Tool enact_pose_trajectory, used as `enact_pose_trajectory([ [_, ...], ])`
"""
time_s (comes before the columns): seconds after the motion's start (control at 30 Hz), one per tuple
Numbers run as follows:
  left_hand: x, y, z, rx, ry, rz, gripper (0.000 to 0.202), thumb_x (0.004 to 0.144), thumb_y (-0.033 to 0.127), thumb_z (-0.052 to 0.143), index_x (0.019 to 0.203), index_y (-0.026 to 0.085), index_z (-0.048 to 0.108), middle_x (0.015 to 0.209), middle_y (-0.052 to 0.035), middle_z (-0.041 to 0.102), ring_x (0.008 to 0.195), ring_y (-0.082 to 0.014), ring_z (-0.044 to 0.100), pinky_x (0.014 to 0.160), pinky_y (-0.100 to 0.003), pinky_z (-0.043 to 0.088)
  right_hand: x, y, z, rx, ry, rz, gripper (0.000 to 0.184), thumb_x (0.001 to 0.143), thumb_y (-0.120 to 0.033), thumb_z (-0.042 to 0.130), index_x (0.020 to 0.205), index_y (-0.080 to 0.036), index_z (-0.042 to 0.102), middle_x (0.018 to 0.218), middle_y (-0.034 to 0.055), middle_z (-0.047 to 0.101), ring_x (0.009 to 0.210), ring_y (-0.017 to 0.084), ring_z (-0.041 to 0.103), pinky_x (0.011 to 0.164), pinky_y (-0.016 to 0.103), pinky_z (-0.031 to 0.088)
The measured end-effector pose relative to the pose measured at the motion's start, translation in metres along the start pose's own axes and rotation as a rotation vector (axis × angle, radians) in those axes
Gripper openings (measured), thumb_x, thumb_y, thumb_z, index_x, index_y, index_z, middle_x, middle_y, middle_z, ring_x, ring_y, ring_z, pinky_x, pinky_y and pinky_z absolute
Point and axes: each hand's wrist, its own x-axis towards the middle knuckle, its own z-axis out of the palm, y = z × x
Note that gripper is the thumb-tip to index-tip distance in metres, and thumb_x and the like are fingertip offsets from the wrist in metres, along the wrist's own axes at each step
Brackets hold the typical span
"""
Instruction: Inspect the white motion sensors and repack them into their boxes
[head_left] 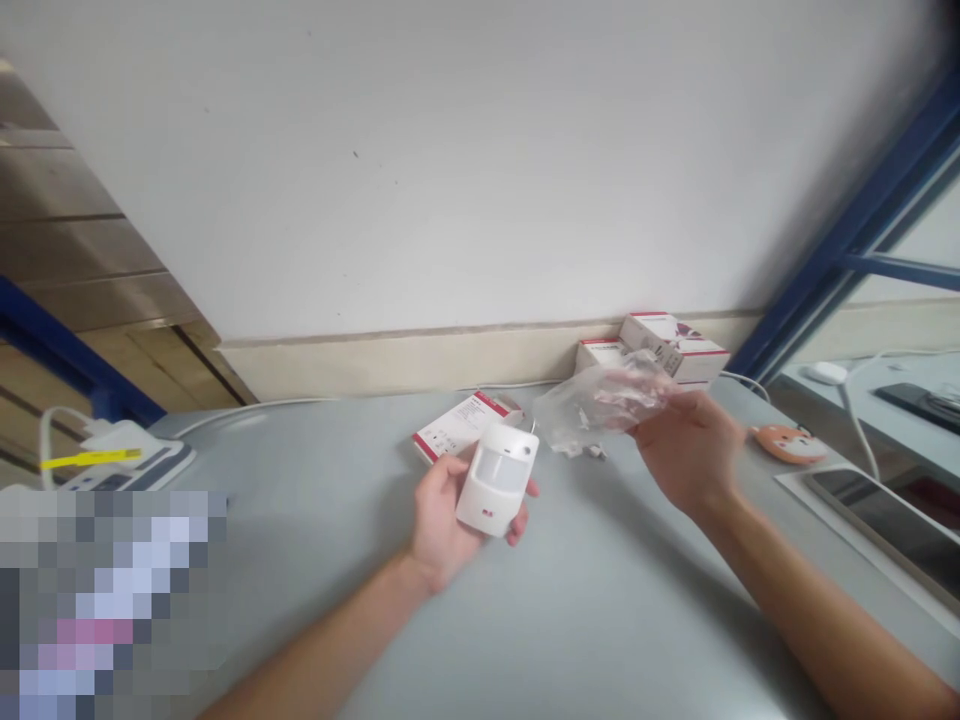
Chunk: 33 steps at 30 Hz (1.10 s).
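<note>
My left hand (442, 515) is closed around a white motion sensor (495, 485), its domed window facing up toward me. The right hand (694, 440) pinches the edge of a clear plastic bag (585, 405), which hangs crumpled to the left of my fingers. Behind the sensor lies a white and red printed box (461, 425), partly covered by it. A small whitish piece (596, 452) rests on the table just under the bag; I cannot make out what it is.
White and red boxes (675, 345) are stacked against the wall. At right lie an orange animal-face object (791, 443) and a phone (892, 525) on a white sheet. A power strip (161, 460) with a plugged-in white adapter sits at left. Blue frame posts (840, 230) border the grey table (315, 500).
</note>
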Motion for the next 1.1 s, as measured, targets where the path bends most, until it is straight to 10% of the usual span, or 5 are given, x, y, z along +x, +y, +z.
enact_pose_trajectory([
  [0.77, 0.003, 0.001, -0.002, 0.085, -0.18, -0.175, 0.047, 0.097, 0.041, 0.036, 0.13, 0.014, 0.057, 0.095, -0.0215, 0.078, 0.061, -0.0277, 0.073, 0.055, -0.034, 0.05, -0.011, 0.001, 0.013, 0.039, -0.226, 0.297, 0.026, 0.087, -0.034, 0.051, 0.084, -0.023, 0.074, 0.092, 0.0106, 0.079, 0.086, 0.033, 0.074, 0.076, 0.048, 0.059],
  [0.97, 0.0, -0.002, 0.007, 0.212, -0.083, -0.106, 0.067, 0.1, 0.072, 0.042, 0.138, 0.018, 0.052, 0.093, -0.014, 0.074, 0.061, -0.0227, 0.069, 0.054, -0.032, 0.051, -0.012, 0.012, 0.013, 0.051, -0.317, 0.273, 0.041, 0.103, -0.06, 0.049, 0.118, -0.028, 0.069, 0.125, 0.0106, 0.073, 0.104, 0.029, 0.071, 0.087, 0.046, 0.059],
  [1.1, -0.005, -0.008, 0.013, 0.414, 0.06, -0.029, 0.061, 0.097, 0.058, 0.067, 0.143, 0.023, 0.047, 0.104, -0.009, 0.073, 0.069, -0.018, 0.07, 0.065, -0.032, 0.055, -0.02, 0.019, 0.016, -0.118, -0.353, 0.301, 0.05, 0.098, -0.066, 0.064, 0.134, -0.031, 0.06, 0.137, 0.009, 0.066, 0.111, 0.025, 0.067, 0.099, 0.044, 0.055],
])
